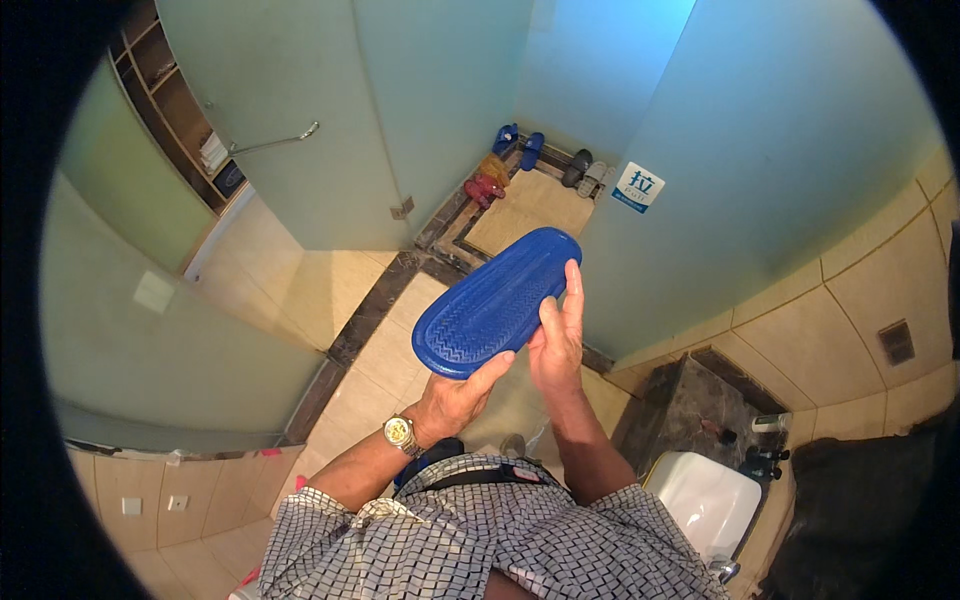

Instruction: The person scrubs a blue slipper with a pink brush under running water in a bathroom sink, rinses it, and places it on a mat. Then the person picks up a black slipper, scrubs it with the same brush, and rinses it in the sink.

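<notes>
Blue slipper held up mid-room, ridged face upward, in both hands.
It has air round its rim; from it, frosted glass stands well apart at 10 and 2 o'clock, the dark stone desk at 4. The left hand, at 7, is partly closed on the near end, thumb on top, its other fingers hidden behind. The right hand, at 4, is half open along the edge, thumb over it, one finger straight; its exact grip I can't tell. The slipper's far face is hidden. Its tread is zigzag, its ends rounded. Smaller-looking footwear sits toward 12, partly blurred.
</notes>
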Tool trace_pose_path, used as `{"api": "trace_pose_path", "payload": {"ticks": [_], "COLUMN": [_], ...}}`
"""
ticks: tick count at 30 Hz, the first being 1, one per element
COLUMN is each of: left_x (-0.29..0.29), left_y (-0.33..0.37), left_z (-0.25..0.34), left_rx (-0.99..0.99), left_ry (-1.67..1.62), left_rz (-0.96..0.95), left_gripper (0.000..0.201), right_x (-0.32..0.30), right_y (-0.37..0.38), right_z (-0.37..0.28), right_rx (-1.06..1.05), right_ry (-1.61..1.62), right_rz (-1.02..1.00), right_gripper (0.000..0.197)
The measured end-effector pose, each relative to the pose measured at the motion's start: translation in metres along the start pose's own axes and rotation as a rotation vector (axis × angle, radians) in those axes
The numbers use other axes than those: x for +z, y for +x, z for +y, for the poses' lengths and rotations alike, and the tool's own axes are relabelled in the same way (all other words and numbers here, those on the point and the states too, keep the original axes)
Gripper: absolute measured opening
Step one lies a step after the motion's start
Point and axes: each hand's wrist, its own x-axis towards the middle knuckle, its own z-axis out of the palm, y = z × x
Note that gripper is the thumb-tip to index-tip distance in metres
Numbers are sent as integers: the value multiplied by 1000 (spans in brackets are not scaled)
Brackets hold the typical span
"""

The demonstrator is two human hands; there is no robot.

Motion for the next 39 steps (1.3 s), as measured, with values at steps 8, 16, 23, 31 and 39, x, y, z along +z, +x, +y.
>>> {"api": "trace_pose_path", "payload": {"ticks": [8,16,23,31,39], "left_x": [14,6,-23,-75,-100], "left_y": [4,13,24,41,52], "left_z": [26,19,-57,-166,-246], "left_rx": [-15,-68,10,-167,-51], "left_ry": [20,17,47,-206,-63], "left_rz": [-46,-87,-67,-56,-117], "left_gripper": [60,44,38,35,36], "right_x": [-36,-22,12,93,116], "right_y": [-2,14,67,137,192], "right_z": [-23,-25,11,54,112], "right_rx": [45,42,48,-4,27], "right_ry": [-55,-113,-198,-429,-456], "right_rz": [-163,-151,-169,-172,-72], "right_gripper": [70,75,79,79,81]}}
